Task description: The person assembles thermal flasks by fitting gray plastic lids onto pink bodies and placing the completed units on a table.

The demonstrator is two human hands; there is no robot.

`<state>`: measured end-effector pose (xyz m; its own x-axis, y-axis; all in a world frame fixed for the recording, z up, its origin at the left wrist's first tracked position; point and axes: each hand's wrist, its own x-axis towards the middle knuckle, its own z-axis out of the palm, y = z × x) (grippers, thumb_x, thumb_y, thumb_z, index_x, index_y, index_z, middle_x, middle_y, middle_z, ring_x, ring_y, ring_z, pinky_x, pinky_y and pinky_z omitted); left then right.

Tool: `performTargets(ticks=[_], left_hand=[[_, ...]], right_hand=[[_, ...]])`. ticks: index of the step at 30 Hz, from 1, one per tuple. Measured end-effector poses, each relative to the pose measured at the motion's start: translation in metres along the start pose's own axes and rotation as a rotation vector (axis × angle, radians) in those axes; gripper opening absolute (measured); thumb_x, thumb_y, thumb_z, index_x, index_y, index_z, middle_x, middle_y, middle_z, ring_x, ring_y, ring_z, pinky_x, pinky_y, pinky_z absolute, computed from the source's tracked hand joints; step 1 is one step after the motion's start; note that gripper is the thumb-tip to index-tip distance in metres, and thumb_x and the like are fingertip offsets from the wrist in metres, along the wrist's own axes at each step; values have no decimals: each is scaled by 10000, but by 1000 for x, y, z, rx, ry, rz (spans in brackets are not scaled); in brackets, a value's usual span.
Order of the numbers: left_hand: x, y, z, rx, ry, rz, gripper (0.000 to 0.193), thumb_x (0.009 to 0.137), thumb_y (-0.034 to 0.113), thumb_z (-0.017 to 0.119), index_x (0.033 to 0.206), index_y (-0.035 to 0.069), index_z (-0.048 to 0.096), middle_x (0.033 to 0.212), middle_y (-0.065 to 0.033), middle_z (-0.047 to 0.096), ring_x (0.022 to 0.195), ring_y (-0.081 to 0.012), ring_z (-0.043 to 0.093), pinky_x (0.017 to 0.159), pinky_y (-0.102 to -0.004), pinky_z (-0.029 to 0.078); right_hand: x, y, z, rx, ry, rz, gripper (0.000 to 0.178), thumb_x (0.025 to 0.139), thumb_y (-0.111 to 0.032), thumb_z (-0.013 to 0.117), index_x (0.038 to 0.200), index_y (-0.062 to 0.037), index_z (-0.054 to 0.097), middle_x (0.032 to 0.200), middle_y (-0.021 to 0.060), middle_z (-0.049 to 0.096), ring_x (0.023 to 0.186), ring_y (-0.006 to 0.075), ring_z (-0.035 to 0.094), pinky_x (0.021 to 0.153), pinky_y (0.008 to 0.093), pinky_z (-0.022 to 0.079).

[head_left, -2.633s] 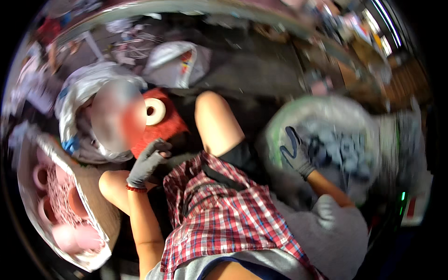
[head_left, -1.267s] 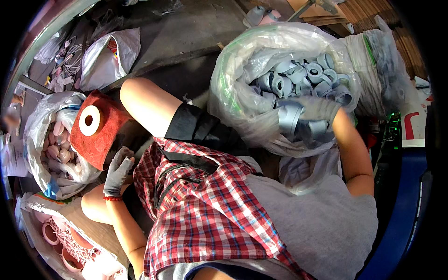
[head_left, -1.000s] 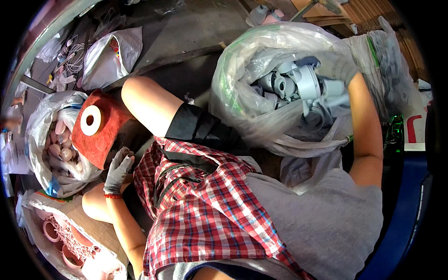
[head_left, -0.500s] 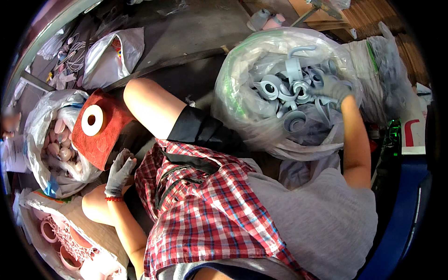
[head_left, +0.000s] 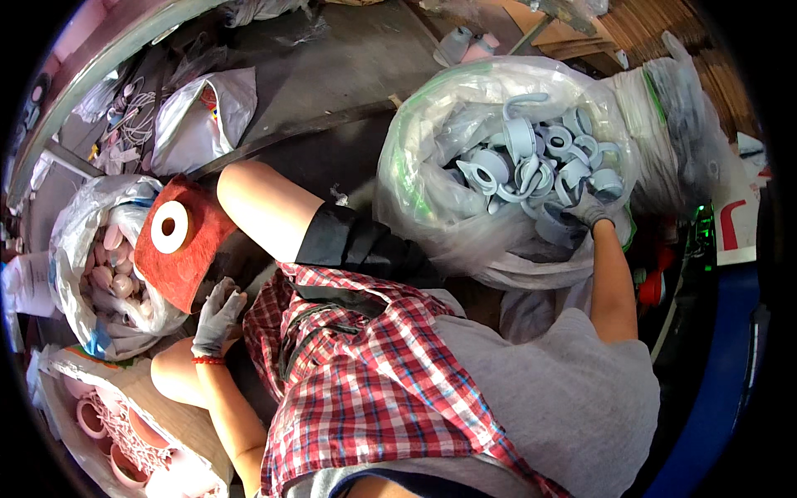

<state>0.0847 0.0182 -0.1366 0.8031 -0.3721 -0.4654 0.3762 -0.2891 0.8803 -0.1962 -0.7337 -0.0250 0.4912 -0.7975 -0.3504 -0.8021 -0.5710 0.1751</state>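
Note:
My right hand (head_left: 593, 210), in a grey glove, reaches in among blue-grey plastic ring parts with curved handles (head_left: 519, 137). These fill a clear plastic bag (head_left: 415, 170) at the right. The fingertips are partly hidden among the parts, so a grip cannot be made out. My left hand (head_left: 217, 319), in a pale glove, is beside my knee with its fingers loosely bent and apart, holding nothing visible. Just beyond it is a red cloth-like sheet (head_left: 187, 270) with a cream ring (head_left: 170, 227) on it.
Pink rounded pieces fill a white bag (head_left: 70, 228) at the left. Nearer stands a sack (head_left: 187, 415) with pink cups and thin pink bits. Another white bag (head_left: 187, 137) lies at the far left. Stacked cardboard (head_left: 664, 29) and folded plastic bags (head_left: 643, 116) are at the far right.
My right hand has moved nearer and slightly left within the bag, and several blue-grey parts have shifted. My left hand stays near the red sheet. The whole view has shifted slightly.

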Motion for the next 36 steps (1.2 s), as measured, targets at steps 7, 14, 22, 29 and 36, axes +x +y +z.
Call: performTargets(ticks=[7, 14, 22, 29, 36], left_hand=[[-6, -6, -3, 34, 54, -95, 435, 851, 95, 641, 1246, -8, 490, 1072, -28, 536, 974, -103, 490, 849, -245, 421], [-6, 4, 1, 46, 81, -131, 440, 852, 121, 648, 1243, -13, 497, 1087, -40, 543, 979, -116, 501, 852, -250, 425], [-7, -4, -3, 192, 47, 58, 438, 823, 162, 669, 1197, -13, 524, 1010, -43, 549, 896, -119, 497, 781, -258, 427], [-1, -6, 3, 163, 41, 59, 467, 824, 158, 665, 1222, -29, 508, 1060, -90, 570, 944, -154, 533, 829, -285, 447], [-2, -5, 0, 86, 57, 90, 500, 825, 161, 673, 1250, -27, 490, 1072, -100, 570, 940, -152, 540, 821, -286, 457]], right_hand=[[48, -61, -68, 195, -49, -83, 892, 555, -423, 807, 1307, -90, 464, 1240, 162, 532, 1127, 294, 509, 929, 366, 426], [36, -153, -125, 1557, -293, -91, 469, 913, -196, 534, 1345, -73, 397, 1265, 169, 472, 1127, 291, 531, 955, 386, 459], [12, -164, -103, -57, 41, -355, 625, 769, -509, 650, 1122, 5, 603, 1008, 174, 655, 935, 252, 626, 841, 343, 480], [-26, -117, -14, -124, -378, -630, 600, 722, -528, 683, 1084, -52, 642, 983, 186, 666, 926, 324, 628, 870, 369, 474], [50, -153, 0, 434, 447, -412, 544, 766, -481, 670, 1059, -23, 645, 1005, 187, 655, 922, 338, 622, 856, 396, 467]])
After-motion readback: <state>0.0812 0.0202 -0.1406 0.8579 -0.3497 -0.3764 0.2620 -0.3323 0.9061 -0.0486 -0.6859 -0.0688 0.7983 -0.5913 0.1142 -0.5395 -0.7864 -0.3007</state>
